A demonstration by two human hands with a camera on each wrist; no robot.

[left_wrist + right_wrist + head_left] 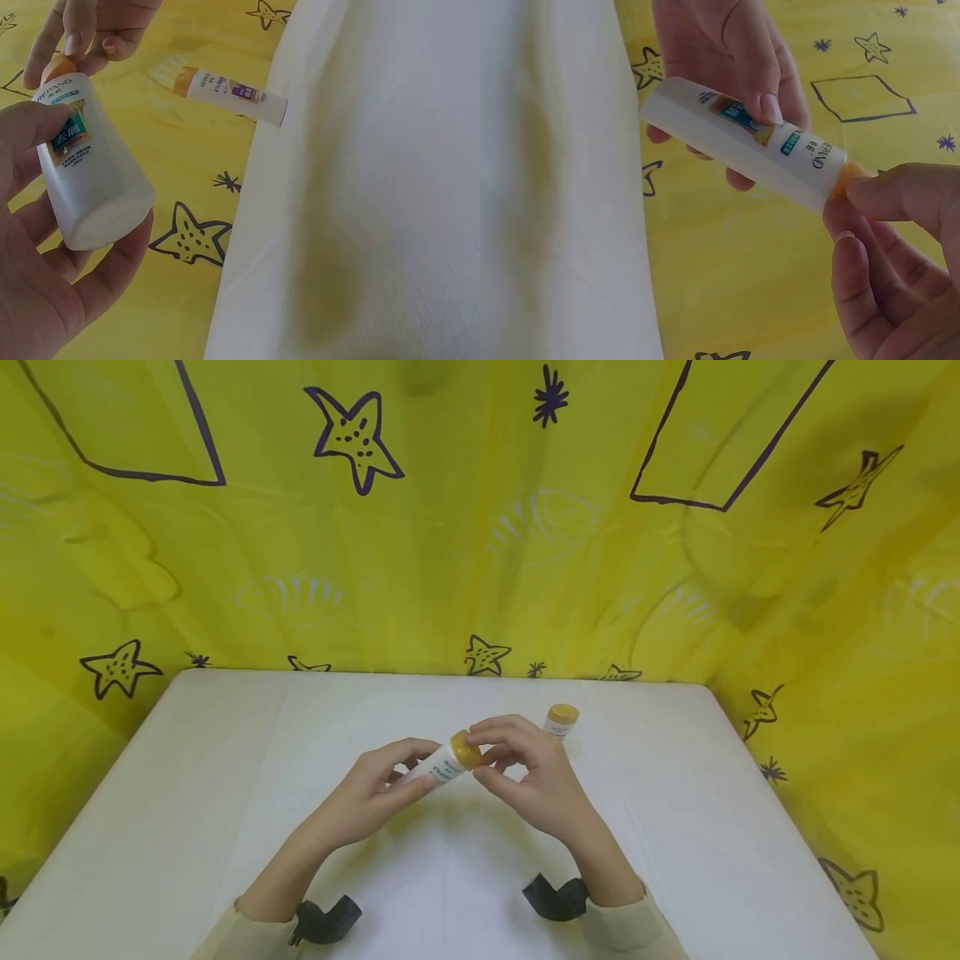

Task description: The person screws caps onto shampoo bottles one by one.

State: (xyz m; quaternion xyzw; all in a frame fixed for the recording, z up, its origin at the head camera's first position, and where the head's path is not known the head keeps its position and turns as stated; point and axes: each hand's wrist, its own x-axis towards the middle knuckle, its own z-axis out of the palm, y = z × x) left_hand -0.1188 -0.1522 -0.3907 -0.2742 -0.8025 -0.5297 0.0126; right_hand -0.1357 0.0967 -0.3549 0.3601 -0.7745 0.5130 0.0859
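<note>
A white shampoo bottle (441,767) with an orange cap (465,752) is held tilted above the table. My left hand (382,781) grips its body, thumb across the printed label, as the left wrist view (64,135) shows. At the cap end, my right hand (532,768) pinches the orange cap between thumb and fingers, seen from close by in the right wrist view (900,255). A second white bottle (240,91) with an orange cap stands upright on the table behind the right hand, partly hidden by it in the head view.
The white-covered table (187,810) reaches back to a yellow curtain (442,552) printed with stars and fish. Dark wrist-worn devices, one (326,920) on the left and one (555,897) on the right, stick out inward from the sleeves.
</note>
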